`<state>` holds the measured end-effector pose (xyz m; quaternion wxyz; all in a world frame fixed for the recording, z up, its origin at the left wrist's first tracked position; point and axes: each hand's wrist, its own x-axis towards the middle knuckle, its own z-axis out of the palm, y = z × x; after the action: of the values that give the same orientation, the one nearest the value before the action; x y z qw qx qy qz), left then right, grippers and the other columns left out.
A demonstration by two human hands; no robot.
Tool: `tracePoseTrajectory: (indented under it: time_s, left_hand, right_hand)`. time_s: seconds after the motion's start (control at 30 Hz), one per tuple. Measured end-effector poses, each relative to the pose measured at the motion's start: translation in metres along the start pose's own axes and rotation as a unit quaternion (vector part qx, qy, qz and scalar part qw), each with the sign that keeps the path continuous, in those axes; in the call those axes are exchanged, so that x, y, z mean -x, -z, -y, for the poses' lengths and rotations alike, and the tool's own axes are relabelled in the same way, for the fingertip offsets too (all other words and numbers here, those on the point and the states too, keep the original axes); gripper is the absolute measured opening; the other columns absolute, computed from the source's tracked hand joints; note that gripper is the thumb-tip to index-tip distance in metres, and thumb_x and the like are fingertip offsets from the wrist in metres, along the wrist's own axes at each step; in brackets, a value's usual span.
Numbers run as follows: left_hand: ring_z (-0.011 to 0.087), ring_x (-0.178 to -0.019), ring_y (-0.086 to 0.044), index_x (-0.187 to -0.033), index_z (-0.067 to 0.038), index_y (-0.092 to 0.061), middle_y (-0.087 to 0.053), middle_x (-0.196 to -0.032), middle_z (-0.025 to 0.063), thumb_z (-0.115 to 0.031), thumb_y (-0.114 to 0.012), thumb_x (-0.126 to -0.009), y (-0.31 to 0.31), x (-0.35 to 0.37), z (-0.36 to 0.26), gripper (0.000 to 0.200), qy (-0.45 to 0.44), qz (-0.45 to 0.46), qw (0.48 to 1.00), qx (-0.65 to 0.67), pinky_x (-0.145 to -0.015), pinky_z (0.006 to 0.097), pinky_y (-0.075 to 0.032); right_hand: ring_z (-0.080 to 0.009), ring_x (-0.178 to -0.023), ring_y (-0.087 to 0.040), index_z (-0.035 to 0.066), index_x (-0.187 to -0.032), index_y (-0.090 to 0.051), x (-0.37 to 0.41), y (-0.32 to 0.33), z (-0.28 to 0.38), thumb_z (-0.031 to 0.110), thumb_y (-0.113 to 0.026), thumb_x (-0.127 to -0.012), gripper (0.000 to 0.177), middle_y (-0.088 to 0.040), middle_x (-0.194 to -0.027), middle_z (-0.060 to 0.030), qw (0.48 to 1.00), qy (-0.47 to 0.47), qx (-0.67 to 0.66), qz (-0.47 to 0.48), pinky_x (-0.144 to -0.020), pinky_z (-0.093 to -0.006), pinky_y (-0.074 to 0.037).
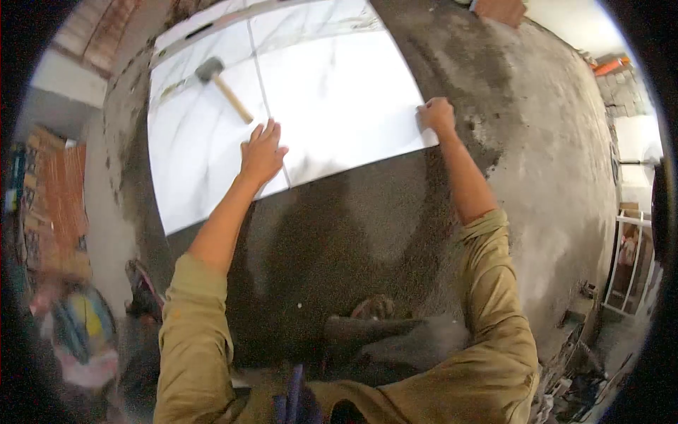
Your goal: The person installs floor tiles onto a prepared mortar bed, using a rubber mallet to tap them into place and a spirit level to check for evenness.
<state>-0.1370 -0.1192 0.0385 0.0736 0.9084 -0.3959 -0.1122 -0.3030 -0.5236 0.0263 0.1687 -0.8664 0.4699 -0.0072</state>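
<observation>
Two large white marble-veined tiles lie side by side on dark grey mortar, the left tile [187, 166] and the right tile [346, 99], with a thin joint between them. My left hand [263, 154] rests with fingers stretched out on the left tile's surface, close to the joint. At the right tile's outer edge, near its near corner, my right hand [438, 116] has its fingers curled on the edge. A mallet [232, 97] with a dark head and wooden handle lies on the left tile, just beyond my left fingertips.
A long grey bar [220, 22] with dark slots lies across the far tiles. Damp mortar [339, 226] spreads in front of me, with grey cement floor [554, 162] to the right. Reddish stacked material [67, 187] stands at left, a white metal frame [625, 261] at right.
</observation>
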Motion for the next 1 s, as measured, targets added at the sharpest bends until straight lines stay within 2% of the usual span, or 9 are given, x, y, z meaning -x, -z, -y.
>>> tracePoseTrajectory:
  time_s: [0.2, 0.3, 0.53, 0.63, 0.73, 0.77, 0.87, 0.93, 1.0]
  left_hand:
    - [0.0295, -0.137, -0.023, -0.140, -0.007, -0.033, -0.026, -0.150, 0.0084, -0.030, -0.056, -0.086, 0.003, 0.006, 0.013, 0.063, -0.016, 0.033, 0.999, -0.007, -0.100, 0.0515, -0.029]
    - [0.0263, -0.139, -0.018, -0.143, -0.010, -0.029, -0.021, -0.152, 0.0055, -0.031, -0.056, -0.087, -0.003, 0.006, 0.011, 0.065, -0.001, 0.018, 0.999, 0.033, -0.106, 0.0493, -0.019]
    - [0.0290, -0.140, -0.016, -0.144, -0.011, -0.024, -0.019, -0.152, 0.0058, -0.030, -0.053, -0.088, -0.005, 0.003, 0.009, 0.066, 0.010, 0.036, 0.999, -0.002, -0.104, 0.0562, -0.021]
    - [0.0284, -0.139, -0.019, -0.144, -0.013, -0.026, -0.018, -0.153, 0.0051, -0.029, -0.056, -0.086, -0.003, 0.005, 0.006, 0.067, 0.011, 0.019, 1.000, -0.018, -0.102, 0.0571, -0.025]
    - [0.0304, -0.136, -0.024, -0.142, -0.008, -0.029, -0.025, -0.150, 0.0069, -0.027, -0.051, -0.089, 0.002, -0.007, 0.015, 0.060, -0.001, 0.001, 1.000, -0.014, -0.103, 0.0519, -0.027]
    - [0.0313, -0.129, -0.032, -0.138, -0.009, -0.036, -0.031, -0.145, 0.0077, -0.023, -0.050, -0.089, 0.010, -0.027, 0.026, 0.053, 0.042, 0.074, 0.996, 0.034, -0.099, 0.0491, -0.032]
    - [0.0354, -0.102, -0.051, -0.119, -0.012, -0.056, -0.044, -0.126, 0.0157, -0.014, -0.051, -0.085, -0.007, -0.053, 0.052, 0.035, 0.086, -0.049, 0.991, 0.095, -0.087, 0.0435, -0.044]
    - [0.0389, -0.097, -0.054, -0.110, -0.014, -0.060, -0.043, -0.122, 0.0219, -0.013, -0.052, -0.082, -0.010, -0.070, 0.049, 0.029, 0.232, -0.358, 0.891, 0.156, -0.085, 0.0443, -0.046]
    - [0.0391, -0.095, -0.055, -0.110, -0.010, -0.060, -0.046, -0.117, 0.0230, -0.016, -0.052, -0.082, 0.003, -0.081, 0.060, 0.029, 0.264, -0.236, 0.920, 0.169, -0.085, 0.0439, -0.046]
  right_hand:
    - [-0.0308, -0.082, -0.066, 0.006, -0.087, -0.071, 0.008, -0.008, -0.004, 0.032, -0.068, -0.075, 0.029, -0.068, -0.085, -0.0138, 0.996, 0.057, -0.016, -0.062, -0.076, -0.0413, -0.050]
    - [-0.0333, -0.082, -0.065, 0.007, -0.084, -0.071, -0.003, -0.010, -0.007, 0.031, -0.071, -0.071, 0.028, -0.068, -0.083, -0.0153, 0.997, 0.060, -0.012, -0.046, -0.076, -0.0417, -0.051]
    - [-0.0373, -0.088, -0.063, 0.007, -0.086, -0.070, -0.002, -0.008, -0.003, 0.032, -0.069, -0.069, 0.030, -0.067, -0.090, -0.0183, 0.994, 0.092, 0.026, -0.046, -0.080, -0.0441, -0.050]
    - [-0.0360, -0.094, -0.062, 0.008, -0.093, -0.069, 0.014, 0.001, 0.003, 0.034, -0.067, -0.073, 0.033, -0.065, -0.098, -0.0186, 0.999, 0.046, 0.002, -0.025, -0.082, -0.0437, -0.049]
    - [-0.0364, -0.094, -0.062, 0.007, -0.091, -0.068, 0.018, 0.005, 0.006, 0.034, -0.067, -0.073, 0.032, -0.065, -0.097, -0.0183, 0.998, 0.053, 0.019, -0.030, -0.081, -0.0440, -0.049]
    - [-0.0366, -0.094, -0.062, 0.006, -0.088, -0.067, 0.019, 0.005, 0.009, 0.033, -0.066, -0.074, 0.031, -0.065, -0.096, -0.0181, 0.997, 0.055, 0.033, -0.037, -0.081, -0.0444, -0.049]
    - [-0.0373, -0.093, -0.062, 0.005, -0.087, -0.066, 0.020, 0.003, 0.012, 0.029, -0.062, -0.076, 0.027, -0.065, -0.096, -0.0181, 0.996, 0.065, 0.038, -0.050, -0.081, -0.0457, -0.049]
    - [-0.0380, -0.089, -0.062, 0.005, -0.088, -0.066, 0.021, 0.001, 0.008, 0.025, -0.058, -0.078, 0.023, -0.065, -0.096, -0.0192, 0.993, 0.085, 0.050, -0.056, -0.080, -0.0471, -0.049]
    - [-0.0386, -0.085, -0.063, 0.005, -0.085, -0.066, 0.014, -0.006, 0.000, 0.021, -0.057, -0.078, 0.020, -0.065, -0.093, -0.0197, 0.975, 0.158, 0.080, -0.133, -0.077, -0.0467, -0.050]
